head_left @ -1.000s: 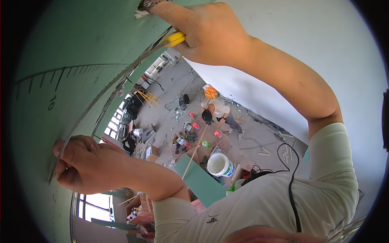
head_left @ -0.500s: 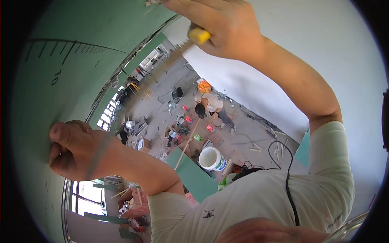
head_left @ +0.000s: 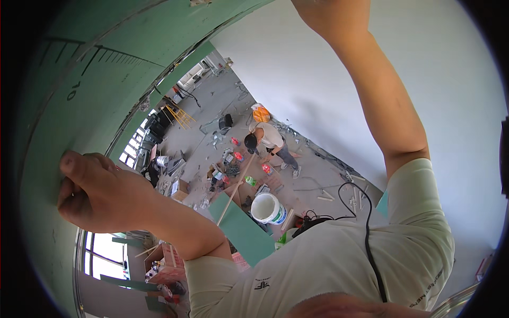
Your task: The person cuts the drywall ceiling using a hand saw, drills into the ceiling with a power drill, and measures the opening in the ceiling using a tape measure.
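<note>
In the head view, the left hand (head_left: 98, 191) is resting near the green board (head_left: 116, 100), its fingers curling in together; whether it is touching the board or clamping anything, I cannot tell. The right hand (head_left: 336, 18) is disappearing past the upper edge of the picture, so the state of its fingers is staying out of sight and I cannot tell that either.

The green board is filling the left side, sloping away and carrying a dark scale of tick marks (head_left: 98, 47) above the left hand. A thin curving strip (head_left: 84, 49) is running across the board near those marks; its ends are not showing clearly. On the right, a pale wall (head_left: 297, 69) is standing behind the right forearm.

Down below, another person (head_left: 270, 135) in a light shirt is bending over the littered floor (head_left: 212, 100). A white bucket (head_left: 268, 208) is standing beside a loose green sheet (head_left: 241, 228), and a long thin wooden stick (head_left: 228, 205) is lying partly over that sheet. An orange bag (head_left: 260, 113) is sitting near the pale wall's foot, while a black cable (head_left: 371, 254) is trailing over the wearer's shirt (head_left: 328, 259).
</note>
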Available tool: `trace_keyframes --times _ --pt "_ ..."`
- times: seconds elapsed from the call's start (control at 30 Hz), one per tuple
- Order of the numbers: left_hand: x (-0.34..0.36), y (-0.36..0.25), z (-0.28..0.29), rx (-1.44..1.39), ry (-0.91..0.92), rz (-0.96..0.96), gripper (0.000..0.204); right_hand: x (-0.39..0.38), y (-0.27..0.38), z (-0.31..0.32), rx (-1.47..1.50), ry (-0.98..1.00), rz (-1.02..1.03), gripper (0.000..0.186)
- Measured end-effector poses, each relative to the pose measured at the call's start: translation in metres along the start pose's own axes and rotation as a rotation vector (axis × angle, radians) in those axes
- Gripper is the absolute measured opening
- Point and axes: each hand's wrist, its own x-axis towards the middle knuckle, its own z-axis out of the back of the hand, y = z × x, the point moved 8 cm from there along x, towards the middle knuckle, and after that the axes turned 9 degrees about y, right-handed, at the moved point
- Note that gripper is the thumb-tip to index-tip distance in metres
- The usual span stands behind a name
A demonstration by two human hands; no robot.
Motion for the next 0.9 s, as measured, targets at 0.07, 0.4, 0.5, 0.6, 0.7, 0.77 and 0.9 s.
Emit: trace_keyframes --times 0.07,0.4,0.5,0.6,0.7,0.77,0.9 --pt "0.000 0.002 -0.004 0.007 -0.009 -0.002 0.026 0.002 -0.006 -0.001 0.014 0.075 -0.096 0.035" --pt "0.004 0.002 -0.008 -0.015 -0.037 -0.026 0.023 0.011 -0.025 0.000 0.167 0.053 0.073 0.035" --pt "0.001 0.002 -0.008 -0.024 -0.067 -0.040 0.021 0.008 -0.028 -0.005 0.257 0.160 0.163 0.036" --pt "0.004 -0.003 -0.010 0.070 -0.036 -0.041 0.021 -0.009 -0.044 -0.020 0.095 0.080 0.131 0.038" --pt "0.005 -0.005 -0.015 0.082 -0.033 -0.059 0.025 -0.016 -0.055 -0.024 0.035 0.052 0.098 0.039" --pt "0.001 -0.006 -0.021 0.045 -0.059 -0.083 0.029 -0.017 -0.062 -0.024 0.030 0.050 0.069 0.039" --pt "0.004 -0.010 -0.017 0.120 -0.065 -0.061 0.034 0.020 -0.055 -0.005 0.510 0.019 -0.165 0.039"
